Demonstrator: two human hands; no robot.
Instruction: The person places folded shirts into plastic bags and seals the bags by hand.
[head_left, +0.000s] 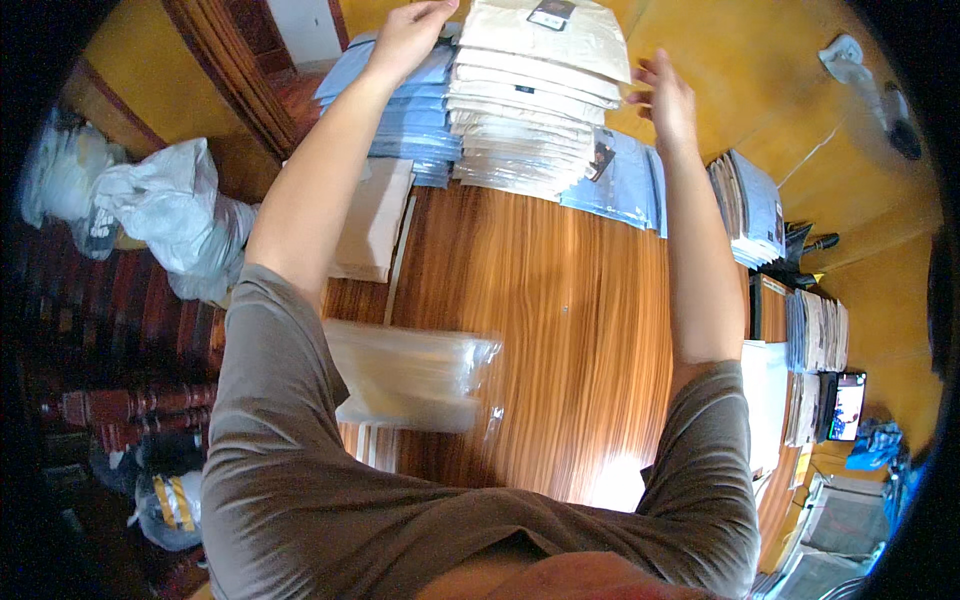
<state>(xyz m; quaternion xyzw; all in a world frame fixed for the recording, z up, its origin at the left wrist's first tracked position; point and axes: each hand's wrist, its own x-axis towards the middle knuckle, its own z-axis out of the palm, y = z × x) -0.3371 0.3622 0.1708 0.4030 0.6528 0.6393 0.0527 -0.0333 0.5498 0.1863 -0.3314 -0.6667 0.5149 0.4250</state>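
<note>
Both arms reach away from me over a wooden table toward a tall stack of cream folded garments in clear bags. My left hand is at the far left corner of this stack, fingers stretched toward it; its fingertips lie near the picture's top edge, and contact is unclear. To the right of the stack, my right hand is open, fingers spread, just off its side. A dark label lies on the top garment. Light blue bagged garments sit left and right of the cream stack.
Clear plastic bags lie on the near left of the table, with a flat beige garment pile beyond. More folded garments stand at right, near a lit phone. White plastic bags are at far left.
</note>
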